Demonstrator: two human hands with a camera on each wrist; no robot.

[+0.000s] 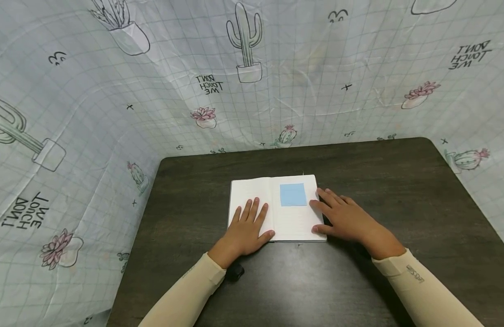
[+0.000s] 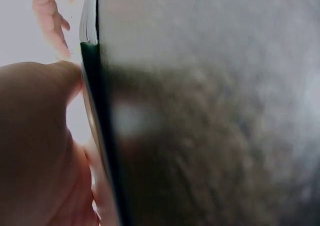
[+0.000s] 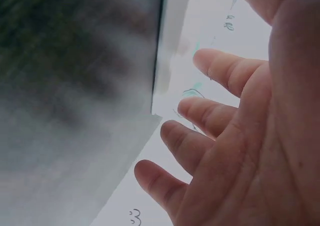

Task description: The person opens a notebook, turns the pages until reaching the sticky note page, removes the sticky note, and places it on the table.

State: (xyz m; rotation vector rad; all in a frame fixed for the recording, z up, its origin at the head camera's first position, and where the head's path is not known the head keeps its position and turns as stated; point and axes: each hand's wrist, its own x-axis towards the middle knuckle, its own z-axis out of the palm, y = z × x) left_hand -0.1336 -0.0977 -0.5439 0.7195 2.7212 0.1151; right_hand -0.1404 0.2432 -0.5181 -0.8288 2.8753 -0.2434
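An open notebook [image 1: 294, 225] lies on the dark table, its pages pale and faintly lined. On the right page, towards the top, is a square blue sticky note [image 1: 293, 195]. My left hand [image 1: 244, 234] rests on the left page with fingers spread and straight, the thumb reaching across the fold near the bottom. My right hand [image 1: 343, 220] is at the right edge, with thumb and fingertips over the page's margin and the fingers apart. In the left wrist view the notebook's dark green cover [image 2: 91, 61] shows below the page edges. The right wrist view shows straight, separated fingers [image 3: 172, 136].
The dark wooden table [image 1: 186, 200] extends around the notebook on all sides. A white cloth [image 1: 317, 104] printed with cacti and a grid hangs behind and beside it. Beneath the left wrist shows a small black object [image 1: 235, 271].
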